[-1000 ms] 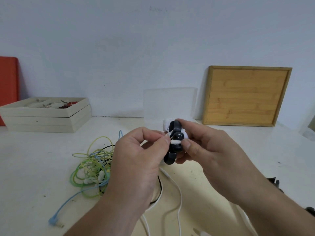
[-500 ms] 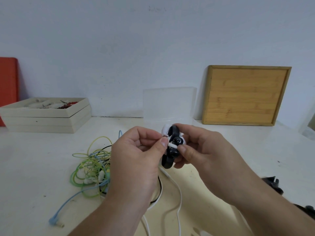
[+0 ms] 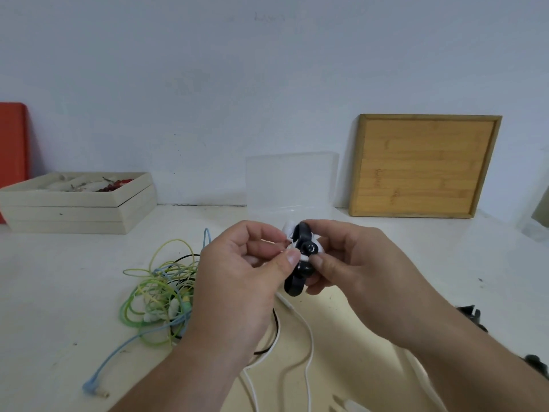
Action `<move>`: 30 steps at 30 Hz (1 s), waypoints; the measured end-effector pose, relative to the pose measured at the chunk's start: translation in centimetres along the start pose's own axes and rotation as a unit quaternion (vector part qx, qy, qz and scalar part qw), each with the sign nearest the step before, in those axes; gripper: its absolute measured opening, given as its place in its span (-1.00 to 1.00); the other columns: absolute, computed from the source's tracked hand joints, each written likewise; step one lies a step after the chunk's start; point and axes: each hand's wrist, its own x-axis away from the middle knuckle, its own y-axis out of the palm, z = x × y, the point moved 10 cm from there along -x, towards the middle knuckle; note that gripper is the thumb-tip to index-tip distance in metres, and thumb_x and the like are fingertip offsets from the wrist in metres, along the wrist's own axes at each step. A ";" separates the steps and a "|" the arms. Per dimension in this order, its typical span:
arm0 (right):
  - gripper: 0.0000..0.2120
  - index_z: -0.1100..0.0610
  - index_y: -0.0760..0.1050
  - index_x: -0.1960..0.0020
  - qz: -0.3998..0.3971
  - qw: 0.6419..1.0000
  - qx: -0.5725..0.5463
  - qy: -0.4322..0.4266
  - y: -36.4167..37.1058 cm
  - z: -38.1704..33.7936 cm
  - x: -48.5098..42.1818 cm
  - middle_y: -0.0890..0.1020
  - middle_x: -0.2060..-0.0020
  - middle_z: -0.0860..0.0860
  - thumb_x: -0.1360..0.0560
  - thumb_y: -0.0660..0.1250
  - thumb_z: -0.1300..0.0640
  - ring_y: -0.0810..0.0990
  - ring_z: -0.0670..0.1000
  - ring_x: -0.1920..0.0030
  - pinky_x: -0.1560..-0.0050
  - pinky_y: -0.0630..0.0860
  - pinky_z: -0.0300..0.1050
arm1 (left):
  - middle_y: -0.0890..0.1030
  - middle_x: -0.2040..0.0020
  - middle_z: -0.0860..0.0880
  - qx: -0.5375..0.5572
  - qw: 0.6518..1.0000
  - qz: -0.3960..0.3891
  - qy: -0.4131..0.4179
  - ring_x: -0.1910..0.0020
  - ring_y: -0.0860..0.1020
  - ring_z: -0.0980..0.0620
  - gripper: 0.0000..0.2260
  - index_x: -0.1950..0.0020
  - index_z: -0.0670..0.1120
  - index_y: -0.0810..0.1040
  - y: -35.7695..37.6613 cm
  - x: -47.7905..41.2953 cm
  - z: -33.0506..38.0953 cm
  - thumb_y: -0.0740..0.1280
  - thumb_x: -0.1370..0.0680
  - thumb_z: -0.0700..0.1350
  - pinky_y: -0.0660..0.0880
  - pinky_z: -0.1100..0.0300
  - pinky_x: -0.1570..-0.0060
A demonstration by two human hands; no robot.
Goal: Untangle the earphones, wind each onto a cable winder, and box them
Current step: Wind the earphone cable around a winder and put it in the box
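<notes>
A black cable winder (image 3: 300, 263) is held above the table, gripped by my right hand (image 3: 356, 269) between thumb and fingers. White earphone cable (image 3: 310, 343) is partly wrapped on it and trails down to the table. My left hand (image 3: 246, 281) pinches the white cable at the winder's left side. A tangle of green, blue and black earphones (image 3: 160, 295) lies on the table to the left, with a blue plug (image 3: 95, 392) at the front. A clear plastic box (image 3: 292, 185) stands behind the hands.
A stack of cream trays (image 3: 74, 209) with small items sits at the back left beside a red board (image 3: 13, 144). A wooden tray (image 3: 424, 166) leans on the wall at the right. Black winders (image 3: 472, 315) lie at the right edge.
Both hands have dropped slightly with the winder. My left thumb has shifted along the white cable at the winder; the tangle has not moved.
</notes>
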 end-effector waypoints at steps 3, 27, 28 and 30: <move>-0.68 -0.07 0.59 -0.10 0.012 0.999 0.041 -0.006 0.1 -0.1 0.0 0.69 0.27 0.01 -0.61 0.25 0.33 0.67 -0.01 0.30 0.15 0.62 -0.11 | 0.66 0.28 -0.16 -0.019 1.000 0.017 0.010 0.34 0.65 0.02 -0.76 0.23 0.00 0.65 -0.2 0.1 0.2 0.60 -0.31 -0.30 0.59 0.23 0.26; -0.72 -0.02 0.60 -0.14 0.018 0.997 -0.064 0.032 -1.0 0.6 0.0 0.69 0.23 0.14 -0.60 0.27 0.31 0.71 0.07 0.24 0.18 0.64 -0.14 | 0.73 0.14 -0.14 0.054 0.996 -0.039 -0.051 0.16 0.71 -0.14 -0.77 0.13 -0.07 0.72 1.2 0.3 -1.2 0.35 -0.54 -0.34 0.59 0.08 0.10; -0.72 -0.05 0.60 -0.12 0.018 0.998 -0.058 0.029 -1.0 0.5 0.0 0.69 0.23 0.15 -0.60 0.28 0.31 0.71 0.07 0.25 0.18 0.64 -0.14 | 0.73 0.16 -0.15 0.043 0.997 -0.045 -0.049 0.16 0.72 -0.14 -0.79 0.13 -0.09 0.71 1.2 0.3 -1.0 0.34 -0.54 -0.35 0.60 0.07 0.09; -0.70 -0.09 0.59 -0.08 0.014 0.999 -0.035 0.024 -0.9 0.4 0.0 0.69 0.25 0.13 -0.59 0.31 0.31 0.71 0.04 0.26 0.17 0.64 -0.14 | 0.74 0.18 -0.15 0.007 0.998 -0.049 -0.035 0.15 0.72 -0.12 -0.81 0.11 -0.11 0.70 1.0 0.3 -0.8 0.35 -0.55 -0.35 0.61 0.06 0.03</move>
